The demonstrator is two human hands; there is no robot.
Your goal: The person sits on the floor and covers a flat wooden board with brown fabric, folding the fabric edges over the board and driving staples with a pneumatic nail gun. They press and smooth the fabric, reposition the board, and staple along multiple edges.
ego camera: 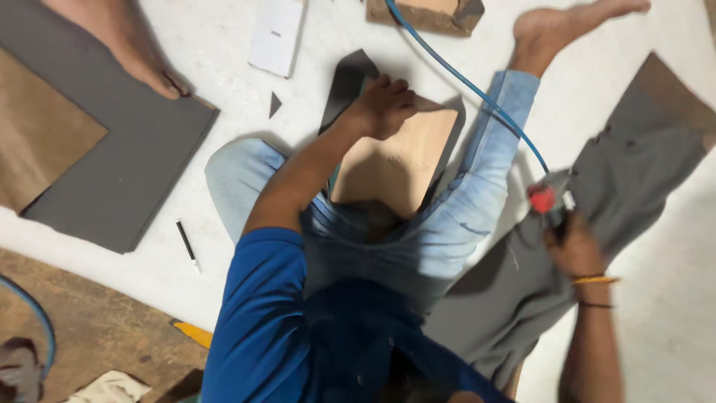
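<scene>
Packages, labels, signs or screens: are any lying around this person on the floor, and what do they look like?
White flat card or packet: on the floor at the top, left of the left hand; rectangular, white with a small dark mark.
No screens or signs show.
Right hand: grips a red-topped tool, no label visible.

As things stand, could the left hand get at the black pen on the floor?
Probably yes: the left hand is only pressing on the tan board, and the black pen lies uncovered on bare floor beside the left knee.
</scene>
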